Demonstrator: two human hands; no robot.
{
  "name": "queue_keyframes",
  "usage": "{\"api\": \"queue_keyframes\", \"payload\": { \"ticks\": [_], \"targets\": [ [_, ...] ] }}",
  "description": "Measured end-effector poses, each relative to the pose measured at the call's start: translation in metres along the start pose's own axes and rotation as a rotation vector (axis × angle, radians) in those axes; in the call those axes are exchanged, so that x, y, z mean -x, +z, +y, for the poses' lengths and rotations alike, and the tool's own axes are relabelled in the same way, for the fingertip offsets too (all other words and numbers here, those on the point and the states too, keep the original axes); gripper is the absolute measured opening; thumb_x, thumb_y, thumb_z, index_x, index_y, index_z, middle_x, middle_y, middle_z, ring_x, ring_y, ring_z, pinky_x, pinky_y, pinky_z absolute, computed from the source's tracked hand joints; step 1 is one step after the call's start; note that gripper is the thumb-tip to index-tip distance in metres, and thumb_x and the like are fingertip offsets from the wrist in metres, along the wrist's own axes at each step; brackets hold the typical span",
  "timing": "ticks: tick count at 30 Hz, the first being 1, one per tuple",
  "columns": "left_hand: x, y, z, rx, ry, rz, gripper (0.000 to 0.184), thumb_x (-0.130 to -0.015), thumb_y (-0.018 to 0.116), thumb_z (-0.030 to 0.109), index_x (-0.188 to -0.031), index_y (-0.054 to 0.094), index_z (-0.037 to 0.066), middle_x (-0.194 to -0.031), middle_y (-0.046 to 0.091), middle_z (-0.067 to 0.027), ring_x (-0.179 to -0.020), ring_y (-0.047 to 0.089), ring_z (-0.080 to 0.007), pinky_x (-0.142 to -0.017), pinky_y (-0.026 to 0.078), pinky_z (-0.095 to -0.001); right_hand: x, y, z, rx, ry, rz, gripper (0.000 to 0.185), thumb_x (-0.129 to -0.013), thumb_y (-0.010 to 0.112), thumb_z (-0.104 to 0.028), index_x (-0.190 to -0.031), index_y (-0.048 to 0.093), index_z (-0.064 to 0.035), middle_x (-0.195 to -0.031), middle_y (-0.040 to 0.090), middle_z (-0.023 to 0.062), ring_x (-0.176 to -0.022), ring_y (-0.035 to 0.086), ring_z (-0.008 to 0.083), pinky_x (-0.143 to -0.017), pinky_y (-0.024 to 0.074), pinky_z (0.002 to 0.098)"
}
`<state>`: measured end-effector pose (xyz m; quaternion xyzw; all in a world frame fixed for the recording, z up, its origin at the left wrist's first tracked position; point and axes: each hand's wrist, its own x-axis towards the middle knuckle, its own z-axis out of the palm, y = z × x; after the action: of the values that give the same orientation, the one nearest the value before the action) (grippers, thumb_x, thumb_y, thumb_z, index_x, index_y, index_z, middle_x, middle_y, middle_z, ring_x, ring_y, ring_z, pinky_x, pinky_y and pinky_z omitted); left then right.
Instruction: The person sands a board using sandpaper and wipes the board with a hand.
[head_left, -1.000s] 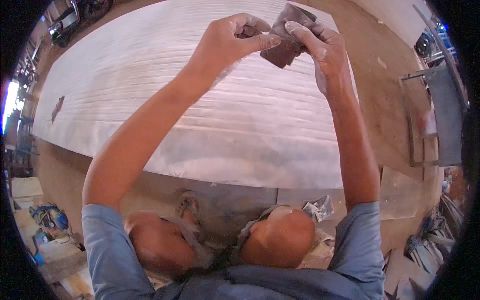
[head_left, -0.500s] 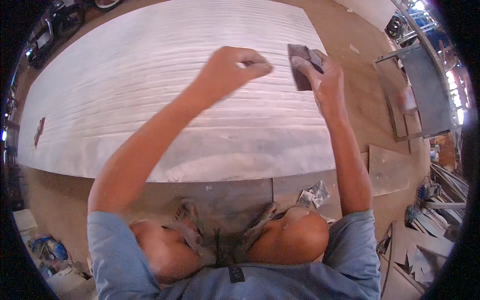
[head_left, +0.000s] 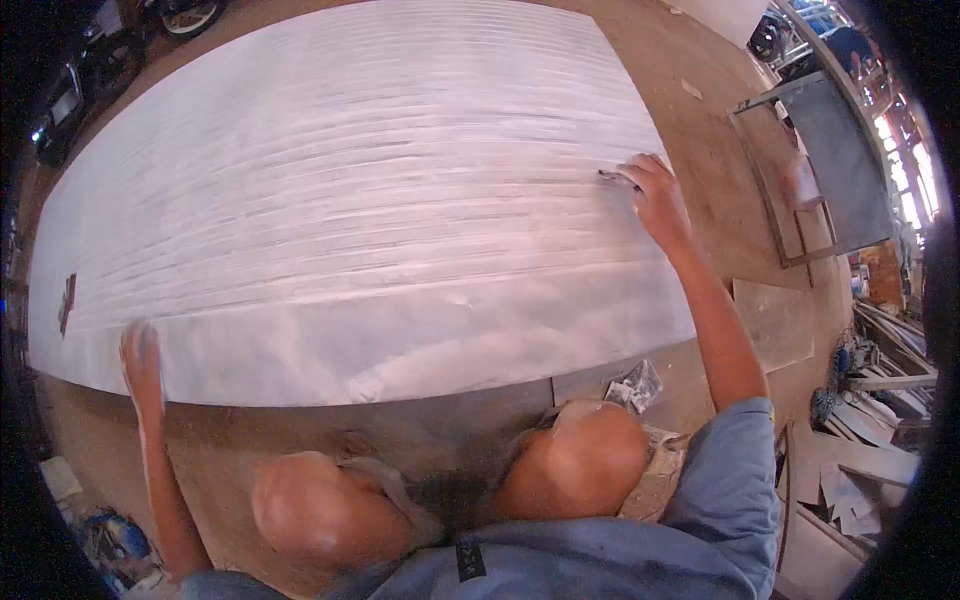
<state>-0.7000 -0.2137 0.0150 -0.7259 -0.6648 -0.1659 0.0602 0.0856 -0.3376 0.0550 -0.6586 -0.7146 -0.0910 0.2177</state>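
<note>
A large whitish panel with rows of long parallel ridges lies in front of me. Near its right edge, my right hand is closed on a dark piece of sandpaper, held down at the ridged surface. Most of the sandpaper is hidden by the fingers. At the near left edge of the panel is my left hand, blurred by motion, its fingers pointing away from me over the pale surface with nothing visible in them. A small reddish-brown strip lies on the panel just beyond that hand.
My bent knees are close to the panel's front edge. A crumpled plastic piece lies on the floor by the right knee. To the right stand a grey metal frame and a heap of scrap sheets. A motorbike is at the far left.
My left hand has swung from above the panel's middle to its near left edge. My right hand has lowered the sandpaper to the panel's right side. The view has shifted slightly.
</note>
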Motion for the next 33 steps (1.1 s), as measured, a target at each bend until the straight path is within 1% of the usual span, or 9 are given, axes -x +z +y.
{"api": "queue_keyframes", "payload": {
  "ticks": [5, 9, 12, 16, 19, 21, 25, 30, 33],
  "targets": [
    [0.020, -0.010, 0.038, 0.131, 0.033, 0.075, 0.035, -0.095, 0.051, 0.019, -0.125, 0.055, 0.000, -0.134, 0.050, -0.0158, -0.128, 0.041, -0.0305, -0.107, 0.030, -0.0394, -0.016, 0.037, -0.023, -0.001, -0.022, 0.002, 0.033, -0.068, 0.056, 0.005, -0.099, 0.066, -0.0013, -0.098, 0.061, 0.0151, -0.097, 0.056, 0.0332, -0.088, 0.0462, 0.0415],
    [0.013, -0.019, 0.035, 0.213, 0.016, 0.075, 0.035, -0.095, 0.051, 0.019, -0.124, 0.055, 0.000, -0.134, 0.049, -0.0159, -0.128, 0.041, -0.0305, -0.107, 0.031, -0.0402, -0.092, 0.092, -0.154, -0.165, -0.176, -0.103, 0.023, -0.071, 0.058, -0.002, -0.093, 0.064, -0.0034, -0.096, 0.060, 0.0150, -0.100, 0.055, 0.0324, -0.090, 0.0458, 0.0426],
    [0.007, -0.019, 0.039, 0.043, 0.059, 0.083, 0.034, -0.095, 0.052, 0.018, -0.123, 0.056, -0.001, -0.132, 0.051, -0.0162, -0.125, 0.044, -0.0310, -0.106, 0.032, -0.0404, -0.127, 0.110, -0.216, -0.210, -0.422, 0.040, 0.020, -0.072, 0.058, -0.004, -0.091, 0.063, -0.0056, -0.093, 0.059, 0.0140, -0.098, 0.055, 0.0310, -0.088, 0.0461, 0.0414],
    [0.000, -0.013, 0.017, 0.033, 0.085, -0.004, 0.033, -0.095, 0.053, 0.018, -0.122, 0.057, 0.000, -0.130, 0.052, -0.0154, -0.124, 0.045, -0.0311, -0.105, 0.032, -0.0396, -0.095, 0.094, -0.157, -0.023, -0.376, -0.087, 0.023, -0.070, 0.060, -0.006, -0.093, 0.064, -0.0071, -0.089, 0.057, 0.0120, -0.092, 0.054, 0.0286, -0.087, 0.0445, 0.0411],
    [0.003, -0.003, 0.002, 0.087, 0.147, 0.003, 0.032, -0.094, 0.053, 0.017, -0.122, 0.058, 0.002, -0.128, 0.054, -0.0146, -0.124, 0.045, -0.0303, -0.105, 0.033, -0.0388, -0.009, 0.069, -0.008, 0.133, -0.094, 0.123, 0.036, -0.071, 0.052, 0.001, -0.104, 0.067, -0.0052, -0.104, 0.062, 0.0163, -0.107, 0.052, 0.0349, -0.098, 0.0366, 0.0471],
    [0.005, 0.009, 0.002, 0.135, 0.050, 0.097, 0.032, -0.094, 0.053, 0.016, -0.121, 0.058, 0.001, -0.127, 0.056, -0.0143, -0.123, 0.046, -0.0297, -0.104, 0.034, -0.0384, 0.016, 0.024, 0.034, 0.126, 0.156, 0.051, 0.032, -0.071, 0.055, 0.002, -0.101, 0.067, -0.0043, -0.105, 0.062, 0.0150, -0.106, 0.052, 0.0339, -0.098, 0.0367, 0.0488],
    [0.009, 0.008, 0.009, 0.128, 0.030, 0.124, 0.032, -0.095, 0.052, 0.016, -0.121, 0.058, 0.000, -0.128, 0.055, -0.0142, -0.123, 0.047, -0.0291, -0.104, 0.034, -0.0378, -0.004, 0.067, 0.007, 0.106, -0.051, 0.136, 0.027, -0.075, 0.057, -0.003, -0.099, 0.067, -0.0037, -0.104, 0.060, 0.0159, -0.105, 0.052, 0.0359, -0.095, 0.0384, 0.0491],
    [0.001, 0.010, -0.011, 0.162, 0.025, 0.072, 0.034, -0.095, 0.051, 0.018, -0.123, 0.056, 0.000, -0.129, 0.054, -0.0156, -0.122, 0.048, -0.0291, -0.104, 0.034, -0.0371, -0.097, 0.114, -0.171, -0.154, -0.342, -0.078, 0.020, -0.079, 0.054, -0.007, -0.097, 0.062, -0.0029, -0.099, 0.060, 0.0158, -0.102, 0.054, 0.0335, -0.092, 0.0413, 0.0451],
    [-0.003, 0.014, -0.021, 0.140, -0.035, 0.051, 0.035, -0.096, 0.051, 0.020, -0.124, 0.055, 0.000, -0.129, 0.054, -0.0157, -0.122, 0.048, -0.0294, -0.105, 0.033, -0.0367, -0.089, 0.108, -0.152, -0.145, -0.370, -0.071, 0.019, -0.078, 0.054, -0.007, -0.095, 0.062, -0.0033, -0.097, 0.061, 0.0140, -0.100, 0.055, 0.0323, -0.091, 0.0421, 0.0449]
  ]
}}
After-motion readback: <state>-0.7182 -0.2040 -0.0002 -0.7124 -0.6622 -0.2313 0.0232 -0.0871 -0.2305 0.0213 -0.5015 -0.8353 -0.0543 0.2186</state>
